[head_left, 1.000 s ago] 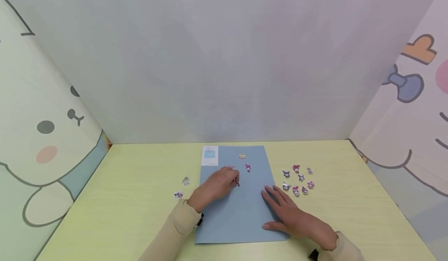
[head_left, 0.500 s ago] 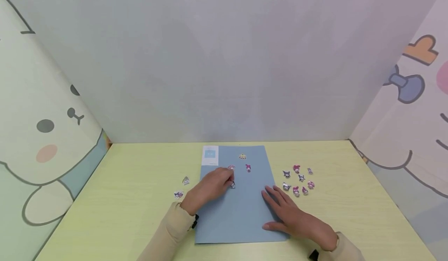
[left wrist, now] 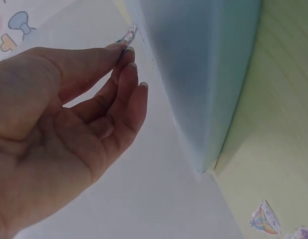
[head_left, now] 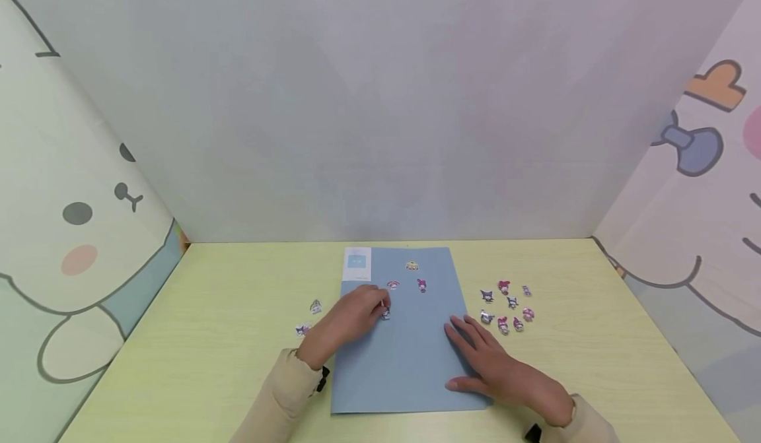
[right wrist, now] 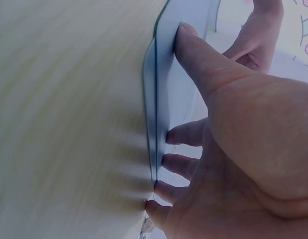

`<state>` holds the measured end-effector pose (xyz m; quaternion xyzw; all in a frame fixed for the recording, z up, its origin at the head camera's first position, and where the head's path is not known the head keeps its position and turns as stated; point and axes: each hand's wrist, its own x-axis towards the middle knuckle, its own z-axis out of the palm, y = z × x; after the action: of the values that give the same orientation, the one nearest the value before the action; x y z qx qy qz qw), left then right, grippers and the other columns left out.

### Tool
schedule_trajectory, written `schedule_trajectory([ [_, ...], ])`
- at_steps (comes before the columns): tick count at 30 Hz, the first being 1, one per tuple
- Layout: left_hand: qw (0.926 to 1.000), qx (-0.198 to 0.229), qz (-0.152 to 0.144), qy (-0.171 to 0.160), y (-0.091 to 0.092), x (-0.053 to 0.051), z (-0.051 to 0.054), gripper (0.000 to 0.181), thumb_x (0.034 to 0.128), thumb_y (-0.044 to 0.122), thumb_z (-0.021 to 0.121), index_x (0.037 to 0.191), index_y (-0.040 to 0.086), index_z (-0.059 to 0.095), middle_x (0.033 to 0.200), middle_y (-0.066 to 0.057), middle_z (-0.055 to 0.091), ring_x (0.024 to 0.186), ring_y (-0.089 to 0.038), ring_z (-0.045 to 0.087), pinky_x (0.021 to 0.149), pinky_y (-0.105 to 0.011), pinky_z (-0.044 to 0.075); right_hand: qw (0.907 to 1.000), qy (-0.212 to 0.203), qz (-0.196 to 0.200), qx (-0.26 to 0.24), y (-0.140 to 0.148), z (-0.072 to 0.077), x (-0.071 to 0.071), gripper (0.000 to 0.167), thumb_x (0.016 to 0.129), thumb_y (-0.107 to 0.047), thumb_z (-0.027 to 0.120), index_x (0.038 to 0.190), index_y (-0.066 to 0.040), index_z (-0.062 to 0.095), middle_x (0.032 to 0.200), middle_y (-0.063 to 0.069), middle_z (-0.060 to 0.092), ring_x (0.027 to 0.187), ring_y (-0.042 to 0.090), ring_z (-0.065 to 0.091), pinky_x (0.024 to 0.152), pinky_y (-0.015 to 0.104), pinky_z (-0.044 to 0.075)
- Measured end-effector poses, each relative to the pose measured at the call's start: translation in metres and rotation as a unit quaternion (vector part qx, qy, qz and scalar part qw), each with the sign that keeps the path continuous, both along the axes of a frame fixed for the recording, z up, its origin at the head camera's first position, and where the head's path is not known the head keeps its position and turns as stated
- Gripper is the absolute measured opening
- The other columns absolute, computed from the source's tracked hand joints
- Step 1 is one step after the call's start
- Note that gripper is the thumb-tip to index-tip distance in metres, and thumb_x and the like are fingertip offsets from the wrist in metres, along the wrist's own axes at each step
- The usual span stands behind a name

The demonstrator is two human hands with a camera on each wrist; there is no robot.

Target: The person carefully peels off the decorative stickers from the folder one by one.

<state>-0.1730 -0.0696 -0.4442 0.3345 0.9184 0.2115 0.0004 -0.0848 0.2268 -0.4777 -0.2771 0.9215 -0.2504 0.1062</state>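
Note:
A blue folder [head_left: 416,357] lies flat on the table. Over its upper left part, my left hand [head_left: 359,314] pinches a small cartoon character sticker [head_left: 386,313] between thumb and fingertips. The left wrist view shows this sticker [left wrist: 129,34] edge-on at the fingertips, close to the folder [left wrist: 186,55]; whether it touches cannot be told. A pink-and-white sticker [head_left: 393,285], a magenta one [head_left: 421,286] and a yellow one [head_left: 412,266] are on the folder's upper half. My right hand [head_left: 493,366] rests with spread fingers on the folder's right edge.
Several character stickers [head_left: 503,325] lie on the table right of the folder. Left of it are a pale sticker [head_left: 316,307] and a purple one [head_left: 302,330]. A white label [head_left: 357,264] marks the folder's top left corner. A grey wall [head_left: 380,113] stands behind the table.
My left hand has shifted left across the folder with the pinched sticker. The pink-and-white sticker above it shows more fully now. My right hand has stayed in place.

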Motion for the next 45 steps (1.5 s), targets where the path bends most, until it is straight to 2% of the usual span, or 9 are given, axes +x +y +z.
schedule_trajectory([
  [8,0.9999,0.015,0.008,0.0,-0.01,0.003,0.002,0.008,0.096,-0.002,0.068,0.094,0.005,0.071,0.088,-0.003,0.064,0.083,-0.018,0.057,0.076,-0.033,0.053,1.0,-0.001,0.0,0.004,0.0,0.0,0.001,0.091,0.096,-0.058,0.063,0.159,0.0,0.032,0.165,0.024,0.025,0.149,0.053,0.019,0.109,0.07,0.03],
  [15,0.9992,0.023,-0.003,0.031,-0.016,0.003,0.0,0.009,0.0959,-0.004,0.067,0.095,0.004,0.072,0.086,-0.004,0.062,0.083,-0.02,0.058,0.075,-0.033,0.052,1.0,0.006,0.001,0.002,0.002,0.0,0.001,0.09,0.096,-0.057,0.064,0.159,0.001,0.032,0.164,0.025,0.025,0.149,0.053,0.019,0.108,0.07,0.032],
  [18,0.999,0.028,-0.003,0.035,-0.019,0.003,0.0,0.009,0.0957,-0.004,0.067,0.095,0.003,0.072,0.085,-0.003,0.061,0.082,-0.019,0.056,0.074,-0.032,0.052,1.0,0.006,-0.001,0.001,0.002,0.0,0.001,0.09,0.096,-0.056,0.064,0.159,0.0,0.032,0.164,0.024,0.025,0.148,0.053,0.019,0.107,0.07,0.032],
  [25,0.999,0.036,0.014,0.022,-0.029,0.004,0.0,0.012,0.0954,-0.008,0.064,0.097,0.001,0.072,0.084,-0.004,0.058,0.08,-0.017,0.052,0.072,-0.03,0.05,1.0,0.009,0.002,0.001,0.002,0.0,0.001,0.09,0.096,-0.056,0.064,0.159,0.0,0.032,0.164,0.024,0.026,0.148,0.052,0.02,0.107,0.07,0.032],
  [32,0.9983,0.052,0.019,0.019,-0.04,0.007,0.003,0.013,0.0944,-0.009,0.064,0.097,0.0,0.073,0.084,-0.004,0.057,0.078,-0.016,0.051,0.072,-0.03,0.049,1.0,0.007,0.001,0.003,0.001,0.001,0.001,0.09,0.096,-0.057,0.063,0.159,0.0,0.032,0.164,0.024,0.026,0.149,0.052,0.019,0.107,0.07,0.033],
  [40,0.9975,0.061,0.031,0.017,-0.051,0.01,0.0,0.014,0.093,-0.011,0.065,0.097,0.0,0.072,0.084,-0.002,0.056,0.078,-0.015,0.05,0.071,-0.028,0.049,0.9999,0.012,0.001,0.004,0.001,0.0,0.001,0.09,0.096,-0.057,0.063,0.159,-0.001,0.032,0.164,0.023,0.026,0.149,0.051,0.02,0.107,0.07,0.033],
  [45,0.9963,0.071,0.048,-0.007,-0.059,0.01,0.0,0.012,0.0961,-0.009,0.061,0.105,-0.003,0.066,0.088,-0.001,0.056,0.079,-0.013,0.05,0.071,-0.026,0.048,0.9999,0.011,0.002,0.002,0.0,0.001,0.001,0.09,0.096,-0.057,0.063,0.159,0.0,0.033,0.164,0.024,0.026,0.149,0.051,0.02,0.107,0.07,0.033],
])
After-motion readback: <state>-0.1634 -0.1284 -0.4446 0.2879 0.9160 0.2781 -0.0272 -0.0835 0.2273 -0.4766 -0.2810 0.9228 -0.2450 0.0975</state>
